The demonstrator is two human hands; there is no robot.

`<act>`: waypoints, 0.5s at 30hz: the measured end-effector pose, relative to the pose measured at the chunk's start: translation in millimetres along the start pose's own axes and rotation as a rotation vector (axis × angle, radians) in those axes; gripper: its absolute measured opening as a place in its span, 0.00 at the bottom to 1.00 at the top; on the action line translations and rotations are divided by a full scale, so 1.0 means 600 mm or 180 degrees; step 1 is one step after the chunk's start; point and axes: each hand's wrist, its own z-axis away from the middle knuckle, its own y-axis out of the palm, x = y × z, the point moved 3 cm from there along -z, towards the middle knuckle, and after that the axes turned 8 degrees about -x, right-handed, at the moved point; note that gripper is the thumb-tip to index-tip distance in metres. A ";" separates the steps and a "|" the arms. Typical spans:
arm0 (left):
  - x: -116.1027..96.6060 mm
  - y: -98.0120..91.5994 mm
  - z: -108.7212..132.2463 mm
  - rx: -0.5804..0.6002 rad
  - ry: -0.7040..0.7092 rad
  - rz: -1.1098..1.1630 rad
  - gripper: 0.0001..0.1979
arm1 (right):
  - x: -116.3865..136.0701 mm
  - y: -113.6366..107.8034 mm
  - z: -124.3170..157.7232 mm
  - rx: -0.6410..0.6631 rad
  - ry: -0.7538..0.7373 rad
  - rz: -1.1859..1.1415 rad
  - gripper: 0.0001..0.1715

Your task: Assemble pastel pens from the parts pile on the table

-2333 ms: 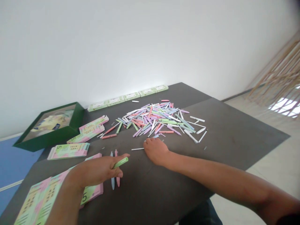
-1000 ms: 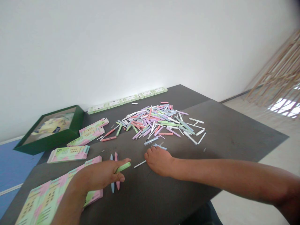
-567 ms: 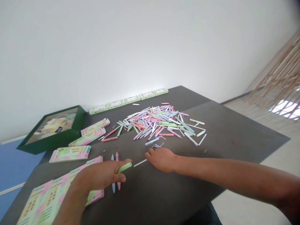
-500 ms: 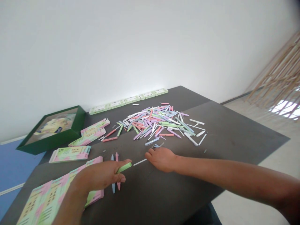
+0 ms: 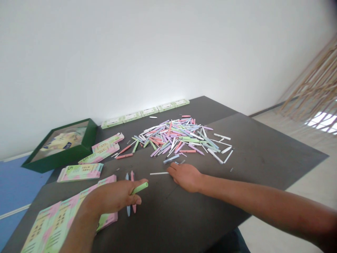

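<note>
My left hand [image 5: 117, 196] is closed around a light green pen barrel [image 5: 140, 188], whose open end points right. My right hand [image 5: 185, 177] has its fingers bent around the right end of a thin white pen refill [image 5: 158, 173]; the fingertips are partly hidden. The refill's free end points left, apart from the barrel and a little above it. Beneath my left hand lie a blue pen [image 5: 128, 210] and a pink pen [image 5: 134, 208], side by side. A clear-and-blue pen piece [image 5: 171, 159] rests just beyond my right fingers.
A pile of pastel pen parts [image 5: 176, 138] spreads across the dark table [image 5: 263, 154]. Printed pink-green boxes [image 5: 60, 221] lie front left, with another such box [image 5: 81, 172] behind. Along the wall runs a row of pale green boxes [image 5: 133, 116]. A green box [image 5: 60, 161] holds plastic packaging.
My right hand has shifted slightly right and away from me, and the refill now lies more level, its free end farther from me. My left hand keeps the green barrel almost still.
</note>
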 end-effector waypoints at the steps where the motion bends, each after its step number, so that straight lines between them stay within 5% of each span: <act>1: -0.001 -0.001 0.001 -0.0004 0.0009 -0.0018 0.31 | -0.004 -0.004 0.003 -0.0048 0.0086 -0.0048 0.12; 15: -0.008 -0.001 0.001 0.0014 -0.0029 -0.0088 0.30 | -0.032 -0.104 0.032 -0.0342 -0.0265 -0.0090 0.10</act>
